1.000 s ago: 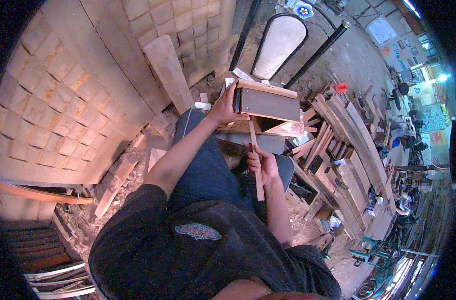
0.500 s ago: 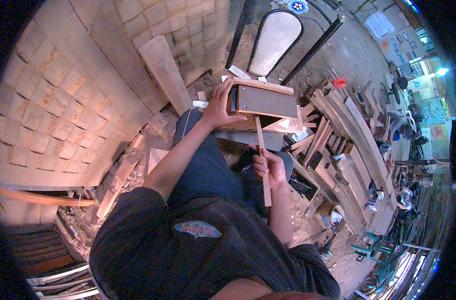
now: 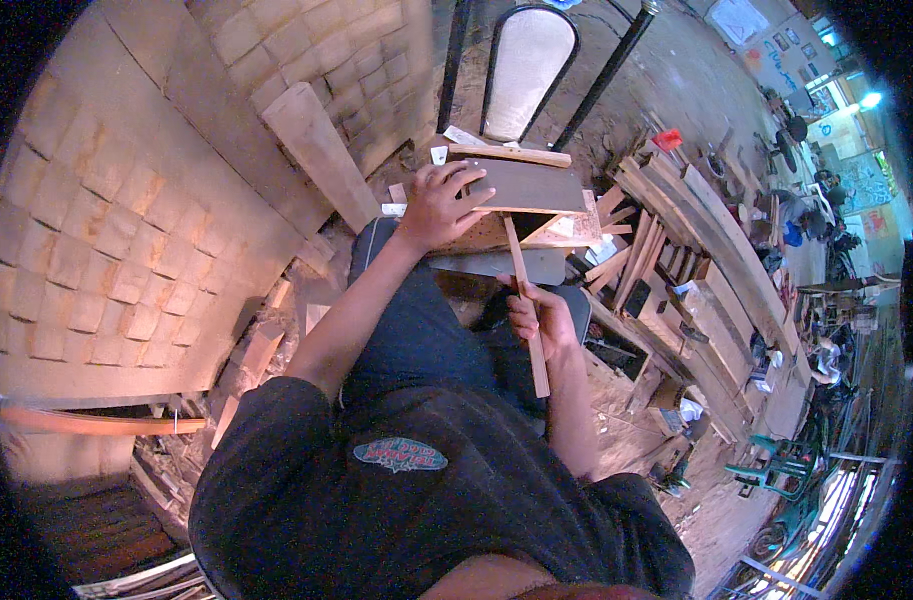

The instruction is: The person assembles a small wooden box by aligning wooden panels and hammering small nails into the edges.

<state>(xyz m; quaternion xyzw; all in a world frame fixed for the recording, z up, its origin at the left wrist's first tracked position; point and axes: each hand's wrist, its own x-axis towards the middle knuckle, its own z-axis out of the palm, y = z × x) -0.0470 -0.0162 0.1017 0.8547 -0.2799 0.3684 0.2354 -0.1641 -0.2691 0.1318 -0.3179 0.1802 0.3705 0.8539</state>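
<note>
A wooden box (image 3: 567, 232) with a dark brown flat panel (image 3: 532, 187) on top lies in front of my knees, a dark gap open along its near side. My left hand (image 3: 440, 208) grips the box at its left end, fingers bent over the panel's corner and thumb at the near edge. My right hand (image 3: 547, 318) is closed around a thin, pale wooden strip (image 3: 518, 250). The strip's far end reaches the gap under the panel, and its near end sticks out below my fist. How deep it goes in is hidden.
A wooden lath (image 3: 512, 154) lies along the box's far edge. Beyond stands a black-framed chair (image 3: 530, 75). To the right is a heap of boards and offcuts (image 3: 692, 300). A plank (image 3: 322, 155) leans by large wood-tiled panels (image 3: 107, 240) at left.
My left hand has shifted from the box's left edge up onto the panel's corner. The strip in my right hand tilts slightly more. The whole view has shifted a little.
</note>
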